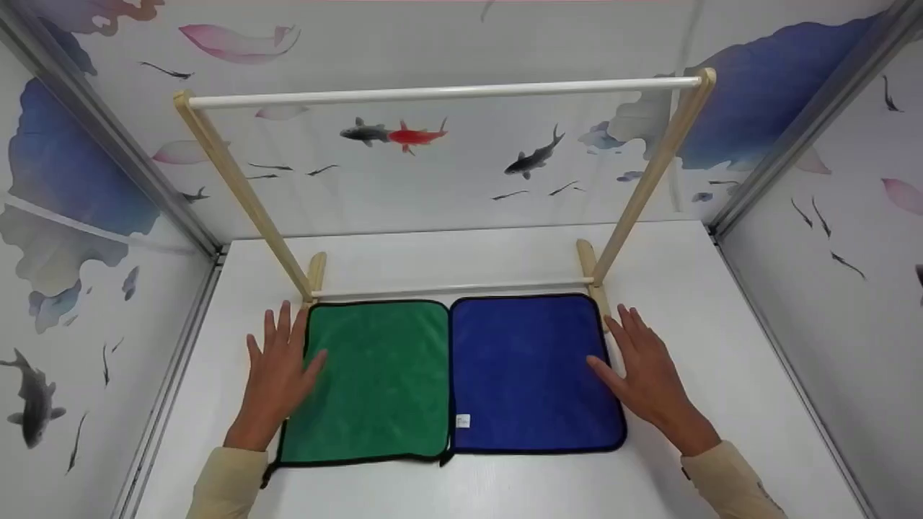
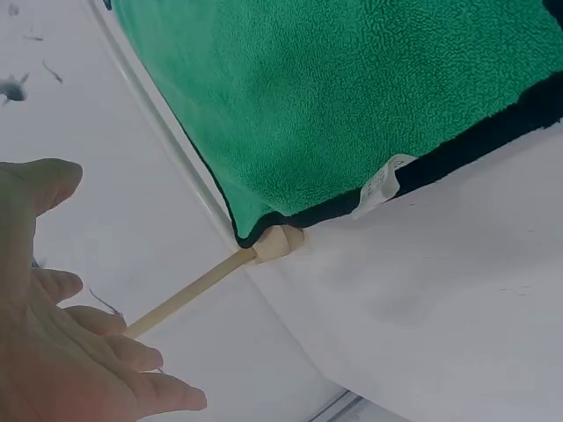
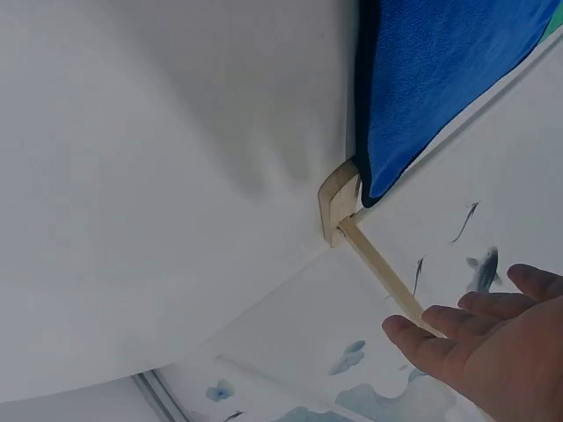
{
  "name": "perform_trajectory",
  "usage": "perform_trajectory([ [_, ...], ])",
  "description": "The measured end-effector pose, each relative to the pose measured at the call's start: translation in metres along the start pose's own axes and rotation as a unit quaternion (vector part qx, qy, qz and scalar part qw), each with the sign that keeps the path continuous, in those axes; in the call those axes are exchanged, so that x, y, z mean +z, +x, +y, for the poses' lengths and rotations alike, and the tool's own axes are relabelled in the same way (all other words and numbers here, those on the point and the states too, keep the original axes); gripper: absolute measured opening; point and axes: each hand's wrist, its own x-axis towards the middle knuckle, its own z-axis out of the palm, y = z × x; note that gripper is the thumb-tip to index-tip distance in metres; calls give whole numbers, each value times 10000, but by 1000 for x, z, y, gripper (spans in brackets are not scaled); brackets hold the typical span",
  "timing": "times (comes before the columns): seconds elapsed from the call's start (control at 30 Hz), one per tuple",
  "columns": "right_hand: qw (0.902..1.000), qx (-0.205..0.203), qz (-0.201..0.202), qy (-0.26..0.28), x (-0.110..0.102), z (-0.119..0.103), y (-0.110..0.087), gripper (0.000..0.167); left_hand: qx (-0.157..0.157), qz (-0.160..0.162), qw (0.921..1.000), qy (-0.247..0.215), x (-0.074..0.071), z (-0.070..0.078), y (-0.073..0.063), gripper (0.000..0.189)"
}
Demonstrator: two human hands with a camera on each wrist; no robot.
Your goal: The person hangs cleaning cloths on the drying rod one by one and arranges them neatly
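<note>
A green towel [image 1: 375, 378] with dark edging lies flat on the white table, and a blue towel [image 1: 533, 378] lies right beside it. My left hand [image 1: 277, 375] is at the green towel's left edge, fingers spread and thumb over the cloth. It holds nothing, and the left wrist view shows the green towel [image 2: 290, 97] with a white tag [image 2: 380, 186] on its edging. At the blue towel's right edge is my right hand [image 1: 649, 375], its fingers extended and holding nothing. In the right wrist view the blue towel [image 3: 431, 88] is apart from the fingers.
Behind the towels stands a wooden rack with a white top bar [image 1: 447, 92], a low bar [image 1: 454, 288] and slanted side posts [image 1: 652, 180]. The towels' far edges are close to the low bar. Panels [image 1: 461, 194] printed with fish enclose the table [image 1: 728, 360] at the back and sides.
</note>
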Motion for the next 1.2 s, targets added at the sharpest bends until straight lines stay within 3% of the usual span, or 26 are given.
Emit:
perform_trajectory([
  [0.23,9991,-290,250,167,6,-6,5,77,-33,404,9981,-458,-8,-6,9,81],
  [0.53,9995,-143,108,242,10,-16,6,76,-221,346,9966,-709,-27,-9,29,85],
  [0.77,9994,-144,132,278,14,-18,7,75,-257,658,9924,-1010,-51,-5,52,86],
  [0.9,9990,-261,169,314,16,-19,8,74,-359,994,9808,-1637,-67,-2,65,85],
  [1.07,9988,-310,183,323,18,-20,8,74,-417,1409,9564,-2524,-83,1,82,88],
  [1.2,9987,-322,180,344,21,-23,8,74,-519,1470,9373,-3118,-91,-3,94,87],
])
